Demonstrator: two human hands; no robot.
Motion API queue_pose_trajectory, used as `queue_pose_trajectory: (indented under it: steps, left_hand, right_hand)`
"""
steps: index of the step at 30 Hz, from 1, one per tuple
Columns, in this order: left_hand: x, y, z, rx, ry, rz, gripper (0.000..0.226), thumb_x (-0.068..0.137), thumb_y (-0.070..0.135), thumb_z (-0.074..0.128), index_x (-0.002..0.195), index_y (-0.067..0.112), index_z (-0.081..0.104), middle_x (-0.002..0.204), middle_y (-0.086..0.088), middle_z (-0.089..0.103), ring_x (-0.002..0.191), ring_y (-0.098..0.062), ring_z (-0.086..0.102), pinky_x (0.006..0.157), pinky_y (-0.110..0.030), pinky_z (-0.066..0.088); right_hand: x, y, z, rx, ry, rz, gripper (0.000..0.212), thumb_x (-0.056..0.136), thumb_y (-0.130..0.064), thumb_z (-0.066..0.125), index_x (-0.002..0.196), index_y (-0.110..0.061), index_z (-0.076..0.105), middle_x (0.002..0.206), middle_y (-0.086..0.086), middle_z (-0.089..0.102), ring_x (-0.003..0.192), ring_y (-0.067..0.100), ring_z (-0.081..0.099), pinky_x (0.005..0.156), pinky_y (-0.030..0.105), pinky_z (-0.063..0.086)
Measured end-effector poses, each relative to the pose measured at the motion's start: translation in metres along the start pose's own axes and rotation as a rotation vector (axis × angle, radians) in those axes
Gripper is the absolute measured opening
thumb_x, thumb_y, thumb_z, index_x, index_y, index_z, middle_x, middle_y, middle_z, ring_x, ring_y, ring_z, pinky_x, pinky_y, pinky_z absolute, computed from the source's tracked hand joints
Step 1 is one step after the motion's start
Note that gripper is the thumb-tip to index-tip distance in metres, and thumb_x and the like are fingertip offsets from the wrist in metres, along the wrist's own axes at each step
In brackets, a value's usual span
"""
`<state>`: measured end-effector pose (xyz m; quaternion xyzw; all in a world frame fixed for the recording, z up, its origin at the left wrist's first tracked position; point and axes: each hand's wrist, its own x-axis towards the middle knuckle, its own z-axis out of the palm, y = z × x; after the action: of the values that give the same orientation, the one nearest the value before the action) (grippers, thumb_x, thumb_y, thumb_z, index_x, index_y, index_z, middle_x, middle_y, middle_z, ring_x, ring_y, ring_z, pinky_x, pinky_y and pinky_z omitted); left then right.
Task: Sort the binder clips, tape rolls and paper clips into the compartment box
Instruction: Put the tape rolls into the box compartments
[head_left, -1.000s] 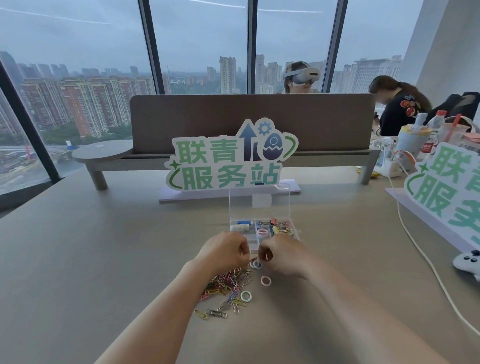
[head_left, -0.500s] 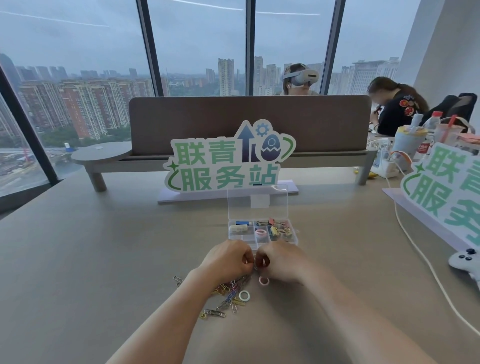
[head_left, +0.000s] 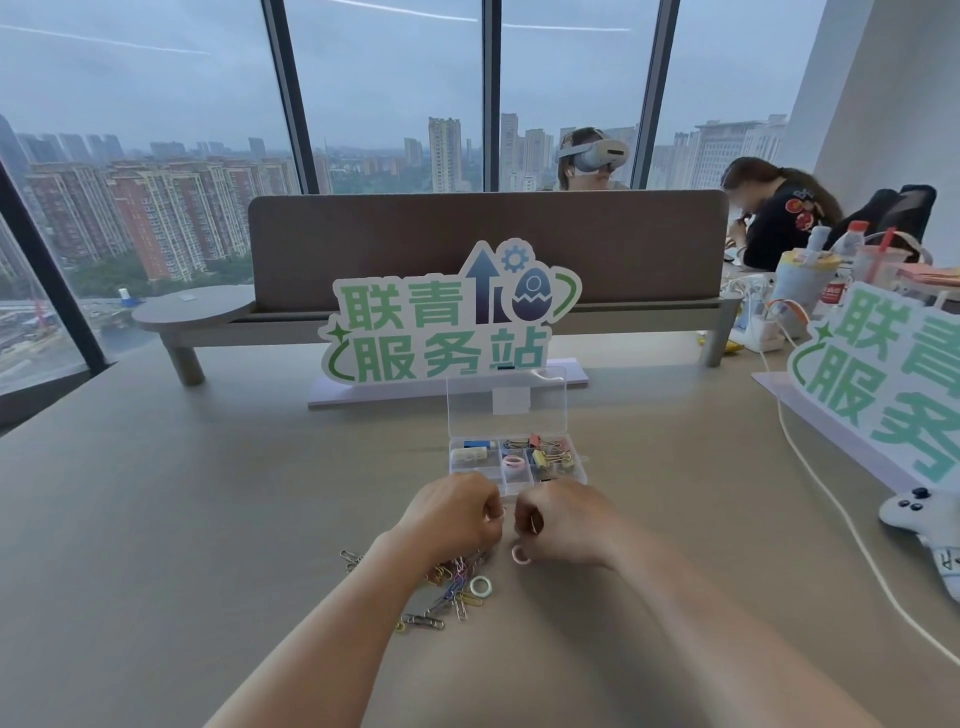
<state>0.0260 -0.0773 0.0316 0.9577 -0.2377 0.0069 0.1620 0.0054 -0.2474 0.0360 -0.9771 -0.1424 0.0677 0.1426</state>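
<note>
The clear compartment box (head_left: 581, 470) lies open just beyond my hands, its lid (head_left: 506, 400) standing upright. It holds binder clips (head_left: 550, 453) at the right, a pink tape roll (head_left: 513, 461) in the middle, and blue and white items at the left. My left hand (head_left: 454, 517) is a fist with a small pale ring, apparently a tape roll, pinched at its fingertips. My right hand (head_left: 563, 522) is closed beside it on something thin, seemingly a paper clip. A paper clip pile (head_left: 452, 584), a pale green tape roll (head_left: 480, 586) and a pink tape roll (head_left: 519, 555) lie on the table below my hands.
A green-lettered sign (head_left: 447, 322) stands behind the box, and another sign (head_left: 883, 384) at the right. A white cable (head_left: 831, 514) and a white game controller (head_left: 919, 514) lie to the right. Cups and bottles (head_left: 810, 275) crowd the far right corner. Two people sit beyond the divider (head_left: 363, 244).
My hands have drawn closer together in front of the box. The pale ring that lay on the table between them is now at my left fingertips.
</note>
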Motion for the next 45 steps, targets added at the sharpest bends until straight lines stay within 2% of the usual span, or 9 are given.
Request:
queue_pose_trajectory:
  steps: [6,9,13,21,32,36,39,41,45]
  left_hand:
    - [-0.024,0.000,-0.009,-0.014,0.001,0.035,0.007,0.080,0.028,0.059,0.085,0.026,0.063,0.081,0.013,0.054,0.075,-0.010,0.051,0.065,-0.025,0.042]
    - [-0.038,0.001,-0.008,-0.014,-0.013,0.039,0.006,0.079,0.029,0.059,0.083,0.028,0.063,0.080,0.013,0.055,0.073,-0.009,0.050,0.066,-0.024,0.043]
    - [-0.051,0.003,-0.006,0.014,-0.049,0.047,0.010,0.076,0.028,0.059,0.085,0.027,0.064,0.077,0.013,0.053,0.072,-0.009,0.048,0.062,-0.023,0.036]
    - [-0.061,0.003,-0.005,0.092,-0.126,0.073,0.016,0.078,0.032,0.058,0.091,0.026,0.068,0.093,0.009,0.063,0.089,-0.014,0.057,0.066,-0.025,0.040]
    - [-0.059,0.006,0.001,0.206,-0.133,0.097,0.022,0.079,0.028,0.057,0.097,0.021,0.067,0.103,0.001,0.067,0.096,-0.024,0.061,0.069,-0.027,0.041]
    - [-0.057,0.006,-0.004,0.156,-0.053,0.093,0.020,0.080,0.025,0.055,0.097,0.020,0.064,0.103,0.004,0.064,0.093,-0.020,0.059,0.067,-0.026,0.039]
    - [-0.047,0.005,-0.016,0.106,0.041,0.069,0.015,0.080,0.024,0.054,0.092,0.021,0.063,0.098,0.005,0.063,0.088,-0.020,0.059,0.070,-0.029,0.044]
    - [-0.036,0.005,-0.021,0.079,0.085,0.051,0.012,0.080,0.024,0.055,0.088,0.021,0.063,0.094,0.005,0.063,0.083,-0.019,0.059,0.070,-0.031,0.047]
    - [-0.004,0.006,-0.023,0.033,0.118,0.021,0.006,0.079,0.024,0.056,0.082,0.021,0.061,0.089,0.005,0.061,0.078,-0.020,0.060,0.070,-0.033,0.051]
  right_hand:
    - [-0.013,-0.003,0.006,-0.059,0.010,-0.065,0.009,0.083,-0.034,0.060,0.086,-0.027,0.064,0.099,-0.004,0.069,0.083,0.017,0.058,0.066,0.024,0.038]
    - [-0.017,-0.005,0.006,-0.084,0.016,-0.085,0.015,0.087,-0.035,0.057,0.090,-0.024,0.066,0.104,0.000,0.069,0.094,0.022,0.061,0.068,0.025,0.035]
    - [-0.020,-0.006,0.007,-0.099,0.044,-0.076,0.018,0.087,-0.036,0.054,0.093,-0.024,0.067,0.104,-0.001,0.069,0.095,0.020,0.061,0.068,0.024,0.034]
    - [-0.023,-0.011,0.012,-0.154,0.059,-0.073,0.017,0.087,-0.032,0.054,0.094,-0.024,0.066,0.104,-0.002,0.069,0.096,0.021,0.061,0.068,0.024,0.035]
    - [-0.022,-0.011,0.023,-0.171,0.098,-0.094,0.011,0.083,-0.023,0.050,0.086,-0.021,0.061,0.096,0.002,0.068,0.090,0.026,0.062,0.065,0.027,0.036]
    - [-0.022,-0.005,0.020,-0.078,0.155,-0.055,0.012,0.080,-0.026,0.051,0.084,-0.021,0.061,0.095,-0.002,0.071,0.088,0.022,0.062,0.067,0.028,0.044]
    - [-0.015,0.001,0.006,-0.009,0.232,0.006,0.004,0.078,-0.027,0.055,0.077,-0.024,0.057,0.090,-0.005,0.070,0.080,0.020,0.060,0.063,0.027,0.040]
    - [-0.004,0.006,-0.003,0.002,0.291,0.026,0.007,0.079,-0.025,0.053,0.073,-0.022,0.056,0.087,-0.003,0.069,0.075,0.022,0.058,0.060,0.028,0.037]
    - [0.023,0.009,-0.014,-0.049,0.303,0.019,0.010,0.079,-0.022,0.050,0.074,-0.017,0.058,0.097,0.003,0.069,0.075,0.025,0.056,0.060,0.030,0.040]
